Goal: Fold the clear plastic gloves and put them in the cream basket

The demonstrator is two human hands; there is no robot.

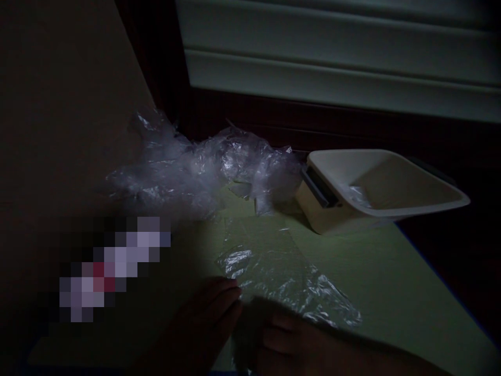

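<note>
In the dim foreground, a thin clear plastic bag (274, 266) lies spread on the pale green mat, wrinkled and shiny in places. My left hand (211, 313) is at its lower left edge, fingers curled together on the film. My right hand (289, 337) is beside it, a short gap away, with fingers bent over the near part of the bag. Shadow hides both thumbs and the exact grip. A strip of the same film shows between the hands near the bottom of the view.
Behind the bag, a heap of crumpled clear plastic bags (219, 162) rests against the dark frame. A cream bin (352, 222) with dark handles stands at the right, a scrap of film inside. The green mat (395, 277) has a blue edge. A blurred-out item (121, 261) is at left.
</note>
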